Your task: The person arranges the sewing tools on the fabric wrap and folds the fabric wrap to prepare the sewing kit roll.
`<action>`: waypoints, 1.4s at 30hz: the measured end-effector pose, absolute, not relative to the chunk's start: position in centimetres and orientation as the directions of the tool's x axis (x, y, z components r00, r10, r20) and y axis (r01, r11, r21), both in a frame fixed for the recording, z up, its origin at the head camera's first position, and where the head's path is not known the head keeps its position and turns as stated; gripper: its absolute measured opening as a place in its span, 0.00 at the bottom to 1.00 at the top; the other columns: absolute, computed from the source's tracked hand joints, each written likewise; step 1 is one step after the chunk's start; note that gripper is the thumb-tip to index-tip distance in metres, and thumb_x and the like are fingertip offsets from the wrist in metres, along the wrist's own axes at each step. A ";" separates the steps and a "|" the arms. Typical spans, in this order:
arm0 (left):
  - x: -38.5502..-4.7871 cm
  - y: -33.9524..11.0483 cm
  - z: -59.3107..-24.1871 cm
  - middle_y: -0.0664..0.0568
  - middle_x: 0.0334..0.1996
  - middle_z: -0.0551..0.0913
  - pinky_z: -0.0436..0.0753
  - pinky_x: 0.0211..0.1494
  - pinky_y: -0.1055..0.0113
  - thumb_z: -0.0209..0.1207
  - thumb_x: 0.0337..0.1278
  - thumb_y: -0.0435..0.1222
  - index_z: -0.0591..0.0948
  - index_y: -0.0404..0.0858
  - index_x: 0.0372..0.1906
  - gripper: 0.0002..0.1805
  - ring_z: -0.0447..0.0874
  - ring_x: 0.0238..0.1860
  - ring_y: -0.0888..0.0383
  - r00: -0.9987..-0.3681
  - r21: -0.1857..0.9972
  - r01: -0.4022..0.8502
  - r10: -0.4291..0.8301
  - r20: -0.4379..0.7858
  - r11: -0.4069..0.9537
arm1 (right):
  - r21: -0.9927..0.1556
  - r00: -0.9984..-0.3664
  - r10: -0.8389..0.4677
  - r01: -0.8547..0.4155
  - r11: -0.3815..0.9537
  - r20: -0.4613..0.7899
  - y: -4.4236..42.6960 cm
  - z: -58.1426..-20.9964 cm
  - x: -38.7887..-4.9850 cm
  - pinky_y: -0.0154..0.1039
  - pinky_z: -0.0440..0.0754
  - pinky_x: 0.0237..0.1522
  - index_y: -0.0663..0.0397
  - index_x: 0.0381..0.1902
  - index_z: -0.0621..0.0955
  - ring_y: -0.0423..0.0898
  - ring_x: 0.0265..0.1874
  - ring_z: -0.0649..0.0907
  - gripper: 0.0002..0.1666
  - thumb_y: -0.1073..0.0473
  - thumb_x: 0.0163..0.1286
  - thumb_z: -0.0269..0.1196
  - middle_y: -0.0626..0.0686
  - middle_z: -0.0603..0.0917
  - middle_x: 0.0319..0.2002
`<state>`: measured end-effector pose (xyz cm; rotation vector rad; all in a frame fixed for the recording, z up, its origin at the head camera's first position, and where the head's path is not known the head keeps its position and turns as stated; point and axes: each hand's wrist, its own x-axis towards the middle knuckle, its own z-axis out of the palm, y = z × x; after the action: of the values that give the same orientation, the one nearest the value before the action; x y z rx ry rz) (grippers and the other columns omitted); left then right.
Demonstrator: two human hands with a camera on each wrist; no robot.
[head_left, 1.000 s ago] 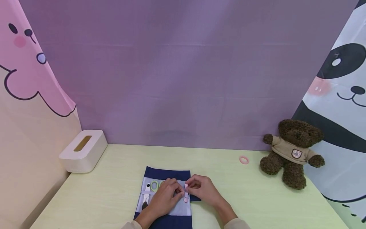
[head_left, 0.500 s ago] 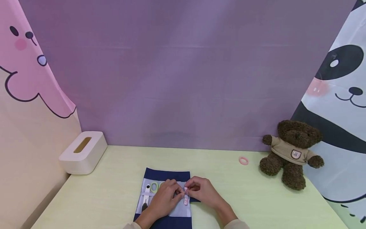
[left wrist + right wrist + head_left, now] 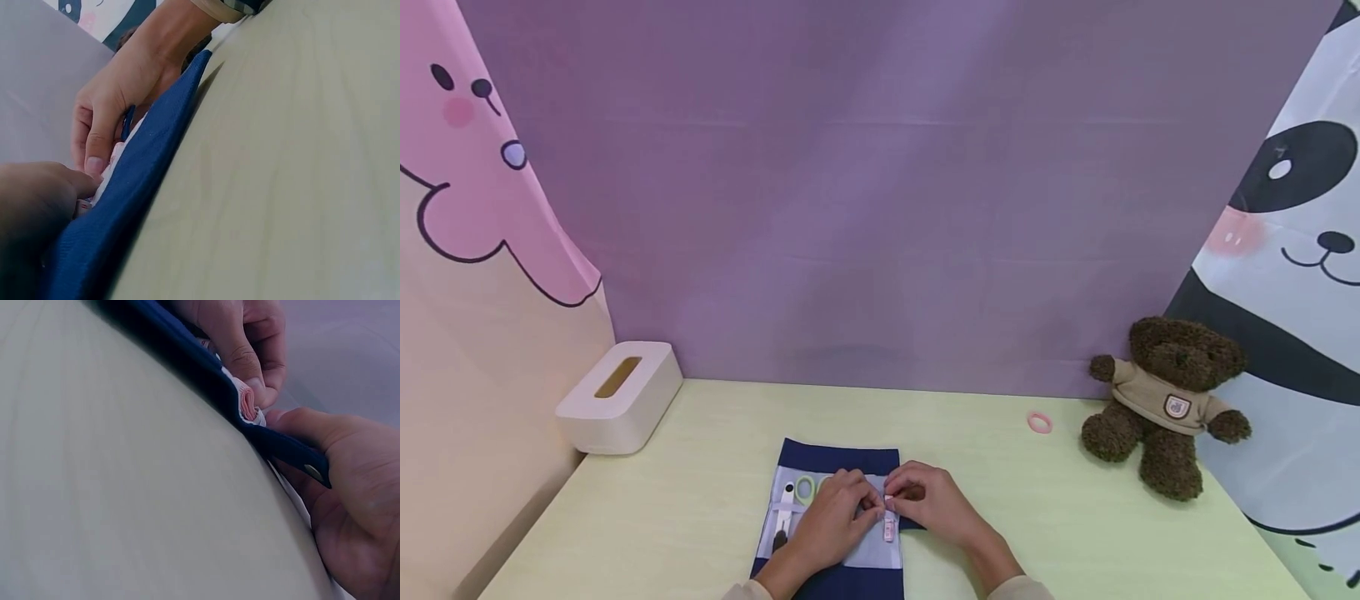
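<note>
A navy fabric pouch [image 3: 842,458] with a grey lining lies unfolded on the table. On its right side a pink-and-white folded tape measure [image 3: 890,528] sits under a pale elastic strap [image 3: 260,417]. My left hand [image 3: 838,510] lies across the pouch, its thumb and index finger pinching at the strap beside the tape measure. At the far end of the tape measure, my right hand [image 3: 936,500] pinches with thumb and forefinger; the fingertips partly cover it. Green-handled scissors [image 3: 805,489] are half hidden behind my left hand. A slim white tool [image 3: 784,510] with a dark end is strapped at left.
A white tissue box [image 3: 621,400] stands at the table's back left. A pink ring [image 3: 1040,422] lies toward the back right, near a brown teddy bear [image 3: 1176,408] in a beige shirt. A purple curtain [image 3: 865,208] hangs behind the table.
The tape measure has slid a little toward me under the strap, so less of its far end shows. Both hands stay almost in place.
</note>
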<state>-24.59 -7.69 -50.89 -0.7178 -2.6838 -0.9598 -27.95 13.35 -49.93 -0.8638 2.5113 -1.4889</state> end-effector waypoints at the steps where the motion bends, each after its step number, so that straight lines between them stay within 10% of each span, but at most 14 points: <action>1: -24.7 -7.7 -50.7 0.65 0.33 0.78 0.71 0.43 0.72 0.67 0.66 0.40 0.87 0.48 0.35 0.03 0.68 0.38 0.70 -0.861 0.548 0.508 0.382 0.335 0.665 | -0.825 -0.841 -0.503 -0.421 0.377 0.200 13.5 -49.9 -27.9 0.28 0.86 0.46 0.54 0.43 0.88 0.34 0.40 0.84 0.06 0.62 0.69 0.70 0.54 0.87 0.46; 12: -27.5 -13.9 -46.3 0.61 0.41 0.82 0.81 0.52 0.61 0.64 0.69 0.37 0.86 0.45 0.42 0.03 0.78 0.47 0.60 -0.919 0.645 0.395 0.266 0.292 0.654 | -0.849 -0.905 -0.317 -0.390 0.357 0.283 15.2 -47.6 -23.8 0.32 0.87 0.43 0.59 0.45 0.86 0.36 0.36 0.85 0.09 0.64 0.67 0.71 0.53 0.89 0.38; 28: -31.3 -22.5 -49.4 0.54 0.41 0.88 0.79 0.45 0.71 0.67 0.65 0.34 0.89 0.43 0.44 0.06 0.79 0.40 0.60 -0.973 0.766 0.214 0.202 0.112 0.606 | -0.957 -0.865 -0.501 -0.160 0.243 0.017 14.6 -49.4 -17.2 0.25 0.78 0.32 0.61 0.45 0.88 0.31 0.30 0.78 0.12 0.59 0.68 0.70 0.45 0.82 0.33; 37: -31.3 -22.2 -49.1 0.54 0.40 0.88 0.80 0.48 0.68 0.69 0.62 0.33 0.90 0.43 0.44 0.07 0.80 0.41 0.61 -0.977 0.731 0.202 0.188 0.103 0.652 | -0.777 -0.796 -0.582 -0.471 0.418 0.170 14.1 -49.7 -17.4 0.24 0.74 0.29 0.61 0.40 0.88 0.25 0.28 0.70 0.13 0.57 0.65 0.74 0.46 0.78 0.30; 42: -31.0 -22.5 -48.9 0.54 0.40 0.88 0.79 0.47 0.67 0.70 0.61 0.34 0.91 0.42 0.44 0.08 0.79 0.40 0.61 -0.976 0.708 0.200 0.202 0.081 0.677 | -0.803 -0.830 -0.556 -0.363 0.473 0.047 14.4 -49.1 -17.6 0.25 0.74 0.31 0.62 0.42 0.89 0.28 0.29 0.71 0.12 0.59 0.64 0.73 0.43 0.77 0.32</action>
<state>-30.97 -22.46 -48.87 -0.3452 -2.8805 -1.2151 -17.62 14.41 -49.11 -0.7930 2.5003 -1.2824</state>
